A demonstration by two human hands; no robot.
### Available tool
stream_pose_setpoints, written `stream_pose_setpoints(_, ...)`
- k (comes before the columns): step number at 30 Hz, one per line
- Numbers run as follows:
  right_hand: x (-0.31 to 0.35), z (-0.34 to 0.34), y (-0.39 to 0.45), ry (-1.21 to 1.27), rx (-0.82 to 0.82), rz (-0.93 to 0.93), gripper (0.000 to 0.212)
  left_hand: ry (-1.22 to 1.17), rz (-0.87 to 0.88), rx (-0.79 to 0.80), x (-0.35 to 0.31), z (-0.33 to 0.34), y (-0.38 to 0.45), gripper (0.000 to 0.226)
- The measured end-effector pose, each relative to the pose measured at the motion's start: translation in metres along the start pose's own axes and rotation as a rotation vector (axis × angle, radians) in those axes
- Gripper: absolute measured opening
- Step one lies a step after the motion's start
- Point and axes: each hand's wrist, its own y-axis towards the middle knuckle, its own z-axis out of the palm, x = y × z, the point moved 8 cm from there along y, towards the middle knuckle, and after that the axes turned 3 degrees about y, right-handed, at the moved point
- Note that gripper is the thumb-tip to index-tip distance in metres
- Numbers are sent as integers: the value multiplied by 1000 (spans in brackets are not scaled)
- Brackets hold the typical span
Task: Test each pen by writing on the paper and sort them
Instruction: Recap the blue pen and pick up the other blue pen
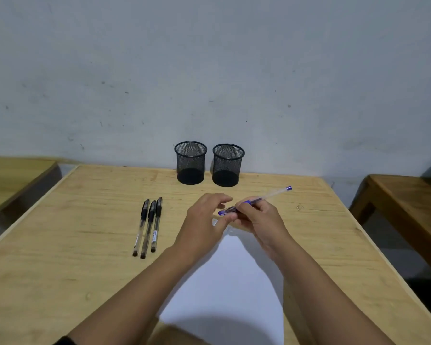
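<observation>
My right hand (258, 215) grips a blue pen (274, 194) by its front half, above the far end of the white paper (224, 282). The pen's blue cap (226, 210) points left; its clear barrel slants up to the right. My left hand (204, 217) is at the cap end, fingers curled, fingertips touching the cap. Three black pens (148, 226) lie side by side on the table, left of my hands. Two black mesh cups, the left cup (190, 162) and the right cup (227, 165), stand at the table's far edge and look empty.
The wooden table (60, 245) meets a grey wall at the back. A second wooden table (408, 200) stands to the right across a gap, and another (10, 178) to the left.
</observation>
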Motion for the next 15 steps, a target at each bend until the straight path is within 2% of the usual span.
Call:
stream_pose_setpoints(7, 1, 19, -38, 65, 35, -24, 5, -44, -11, -54, -12, -33, -27, 12)
stream_pose_setpoints(15, 12, 40, -72, 87, 68, -198, 9, -104, -116, 4, -9, -65, -37, 12)
